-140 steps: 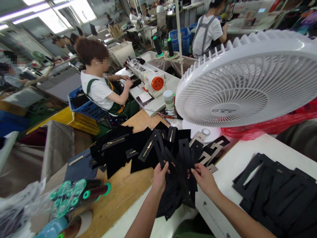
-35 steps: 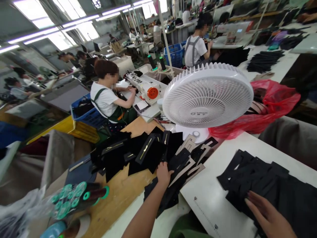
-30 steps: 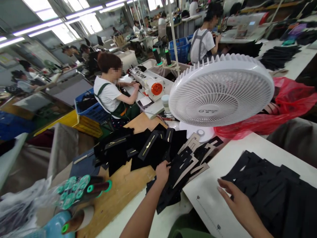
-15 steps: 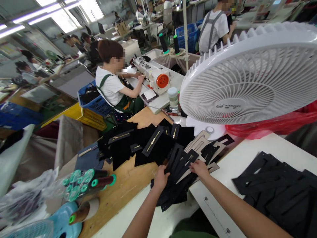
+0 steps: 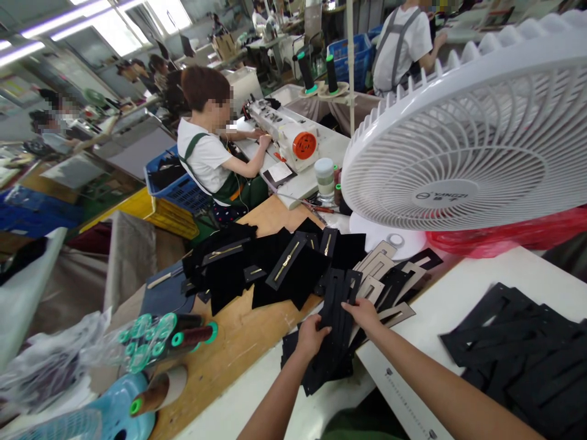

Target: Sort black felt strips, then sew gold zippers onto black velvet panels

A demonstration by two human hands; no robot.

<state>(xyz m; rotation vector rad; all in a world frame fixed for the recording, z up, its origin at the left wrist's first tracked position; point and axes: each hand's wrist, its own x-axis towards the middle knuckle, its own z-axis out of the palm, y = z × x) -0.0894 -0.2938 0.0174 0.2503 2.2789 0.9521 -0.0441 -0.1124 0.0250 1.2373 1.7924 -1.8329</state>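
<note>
My left hand (image 5: 312,335) is closed at the left edge of some black slotted strips (image 5: 335,311), thumb pointing right. From the other side, my right hand (image 5: 362,315) pinches the edge of a black strip in the same bunch. The strips stand side by side, slanting away from me, over a pile of more black pieces (image 5: 316,373). Just beyond my right hand lie beige slotted pieces (image 5: 370,287), some overlapping black ones. My left fingertips are partly hidden.
Black panels with gold zippers (image 5: 287,263) cover the wooden board ahead. A white fan (image 5: 458,140) looms at right above a red plastic bag (image 5: 486,244). More black pieces (image 5: 518,348) lie right, thread spools (image 5: 156,336) left. A co-worker (image 5: 208,146) sits at a sewing machine (image 5: 293,137).
My hands have come closer together around the black strips, which now stand more upright and aligned. My right hand has shifted left among them, and the view has moved slightly.
</note>
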